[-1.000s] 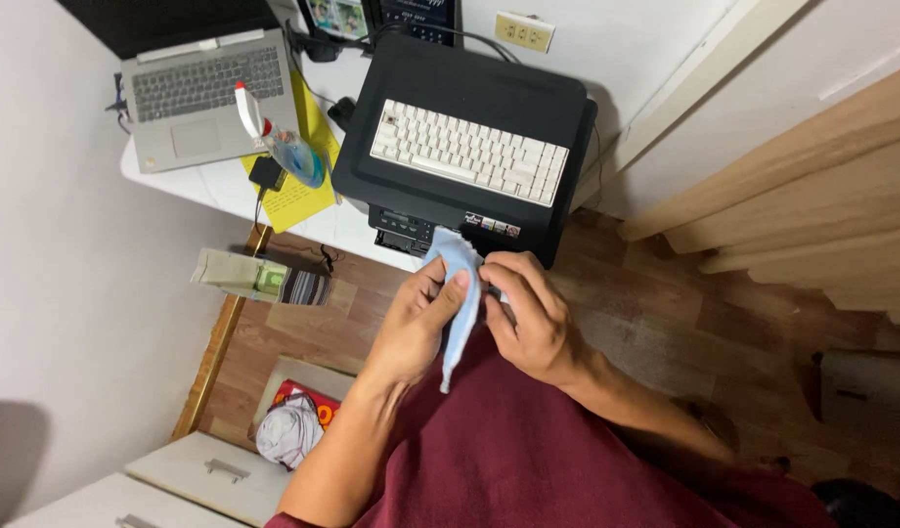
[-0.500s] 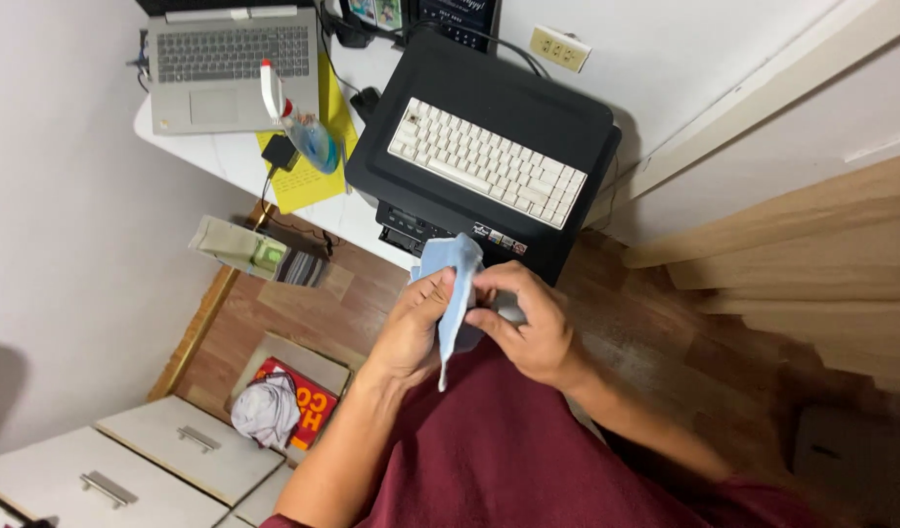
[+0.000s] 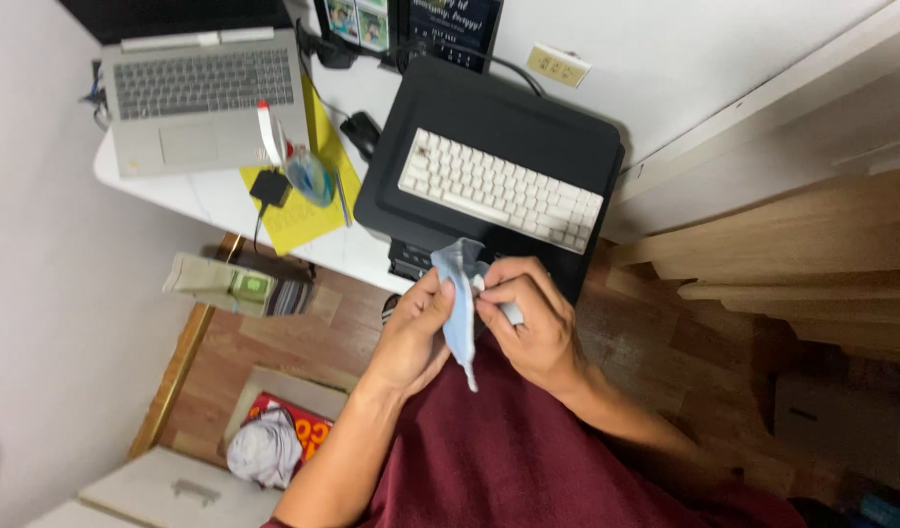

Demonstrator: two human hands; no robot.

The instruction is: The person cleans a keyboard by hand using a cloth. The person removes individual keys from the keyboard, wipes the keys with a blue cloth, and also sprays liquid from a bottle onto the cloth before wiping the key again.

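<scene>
Both hands raised in front of the chest, over the near edge of the bench. Left hand and right hand pinch a light blue cloth between them; fingers closed on its upper part, lower end hanging free. Just behind: black printer carrying a white keyboard. Laptop at far left.
</scene>
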